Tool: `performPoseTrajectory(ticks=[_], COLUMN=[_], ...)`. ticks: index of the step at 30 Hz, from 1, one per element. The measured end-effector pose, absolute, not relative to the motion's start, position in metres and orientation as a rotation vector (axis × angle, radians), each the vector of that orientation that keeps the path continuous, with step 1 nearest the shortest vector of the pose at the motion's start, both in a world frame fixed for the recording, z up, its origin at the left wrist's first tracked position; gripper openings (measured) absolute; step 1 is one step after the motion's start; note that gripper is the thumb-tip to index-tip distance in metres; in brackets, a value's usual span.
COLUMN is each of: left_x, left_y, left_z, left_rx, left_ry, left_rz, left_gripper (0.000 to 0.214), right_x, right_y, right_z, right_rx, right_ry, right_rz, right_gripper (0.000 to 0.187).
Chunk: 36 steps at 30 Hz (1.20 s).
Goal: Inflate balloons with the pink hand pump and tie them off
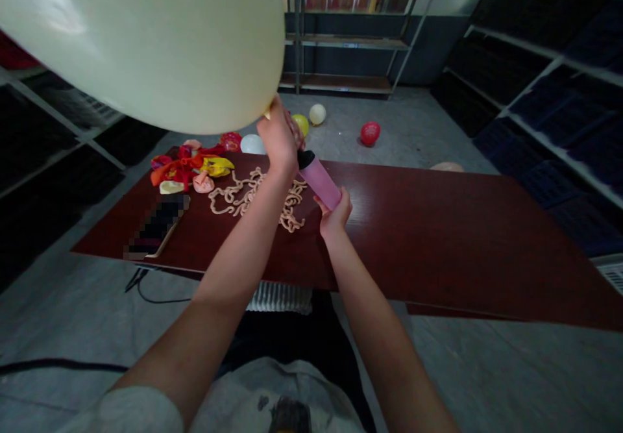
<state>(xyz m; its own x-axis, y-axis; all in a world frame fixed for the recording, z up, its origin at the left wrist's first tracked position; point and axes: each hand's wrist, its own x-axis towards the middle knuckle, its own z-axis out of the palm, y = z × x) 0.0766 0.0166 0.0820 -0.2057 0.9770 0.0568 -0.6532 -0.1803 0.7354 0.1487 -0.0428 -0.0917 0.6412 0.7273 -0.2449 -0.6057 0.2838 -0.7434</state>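
Observation:
A very large inflated pale cream balloon (195,43) fills the upper left. My left hand (281,136) is closed at the balloon's neck, though most of its fingertips are hidden behind the hand. From there a pink hand balloon pump (321,183) with a black end slants down to the right. My right hand (337,212) is wrapped around the pump's lower end. The pump's black end sits right beside my left hand; the joint with the balloon is hidden. Beneath my left forearm, a tangle of beige cord (238,193) lies on the table.
The dark red table (438,225) stretches far right. On its left lie several uninflated balloons (185,167) and a phone (160,225). Several small inflated balloons, such as a red balloon (370,133), rest on the floor. A metal shelf (348,42) stands behind; dark-filled shelves flank both sides.

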Motion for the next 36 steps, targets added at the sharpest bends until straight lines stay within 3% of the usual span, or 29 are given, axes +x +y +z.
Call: performPoseTrajectory(ticks=[14, 24, 36], left_x=[0.018, -0.048, -0.104], left_y=[0.018, 0.003, -0.013], left_z=[0.045, 0.030, 0.090], left_rx=[0.426, 0.293, 0.384], left_ry=[0.628, 0.533, 0.605], left_rz=[1.762, 1.803, 1.938], left_gripper=[0.048, 0.044, 0.046], right_x=[0.143, 0.141, 0.139], right_y=[-0.044, -0.052, -0.051], right_z=[-0.092, -0.094, -0.095], right_rx=[-1.086, -1.123, -1.080], right_ry=[-0.461, -0.529, -0.492], right_rz=[0.795, 0.744, 0.767], right_gripper=[0.040, 0.033, 0.029])
